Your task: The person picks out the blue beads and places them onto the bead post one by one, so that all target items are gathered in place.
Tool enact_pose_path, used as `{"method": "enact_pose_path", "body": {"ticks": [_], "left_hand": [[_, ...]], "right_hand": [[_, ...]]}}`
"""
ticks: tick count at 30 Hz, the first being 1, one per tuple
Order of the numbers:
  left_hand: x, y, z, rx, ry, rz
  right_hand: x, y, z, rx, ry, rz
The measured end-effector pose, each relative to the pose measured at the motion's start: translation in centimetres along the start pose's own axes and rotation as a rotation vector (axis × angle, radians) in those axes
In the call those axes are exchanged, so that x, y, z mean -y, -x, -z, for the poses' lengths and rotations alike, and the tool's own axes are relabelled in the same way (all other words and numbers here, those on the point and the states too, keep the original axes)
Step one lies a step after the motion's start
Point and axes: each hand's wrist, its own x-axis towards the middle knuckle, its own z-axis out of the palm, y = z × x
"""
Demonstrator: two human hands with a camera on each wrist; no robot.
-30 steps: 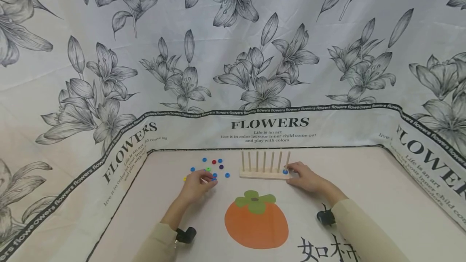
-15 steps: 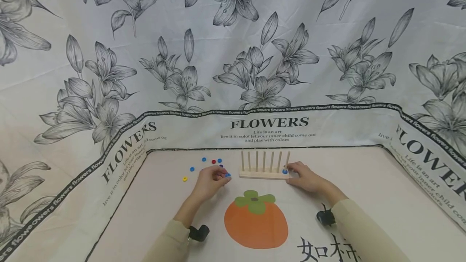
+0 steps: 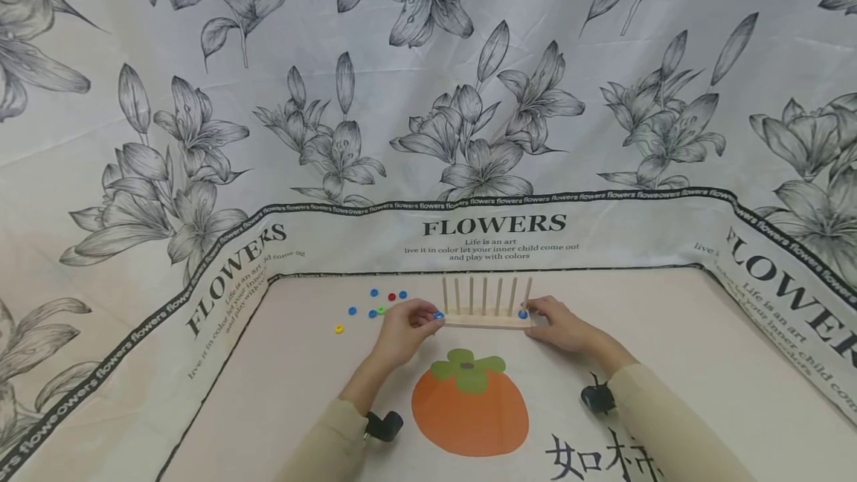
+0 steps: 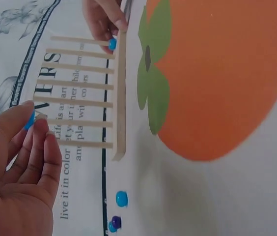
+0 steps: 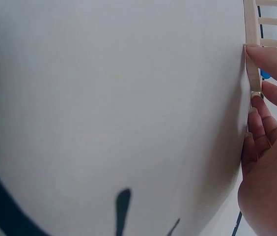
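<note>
A blue bead (image 4: 30, 119) is pinched between the thumb and fingers of my left hand (image 3: 402, 333), beside the left-end pegs of a wooden peg rack (image 3: 485, 322). In the left wrist view this bead overlaps the peg tops. My right hand (image 3: 562, 327) grips the rack's right end, its thumb (image 5: 271, 61) on the front of the base. Low on the rightmost peg sits another blue bead (image 3: 523, 315), close to the right fingers. The other pegs are bare.
Left of the rack lie loose beads: several blue ones (image 3: 352, 311), a red (image 3: 392, 297), a green (image 3: 381, 310), a yellow (image 3: 339, 329) and a purple bead (image 4: 116, 222). A printed cloth (image 3: 469, 415) covers the table; a flowered curtain (image 3: 335, 244) rises behind.
My left hand has moved right from among the loose beads to the rack's left end, carrying a blue bead. My right hand has stayed on the rack's right end.
</note>
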Motion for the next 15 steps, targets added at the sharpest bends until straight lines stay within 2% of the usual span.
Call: {"method": "enact_pose_path", "body": {"ticks": [4,10,15], "left_hand": [[-0.5,-0.3,-0.7,0.008,0.006,-0.037],[-1.1,-0.8,-1.9,0.031,0.006,-0.048],[-1.7,-1.7,-3.0,0.048,0.036,-0.109]], "right_hand": [[0.2,-0.1,0.0,0.004,-0.005,-0.014],[0.4,-0.1,-0.1,0.005,-0.009,-0.021],[0.6,0.1,0.1,0.005,-0.012,-0.019]]}}
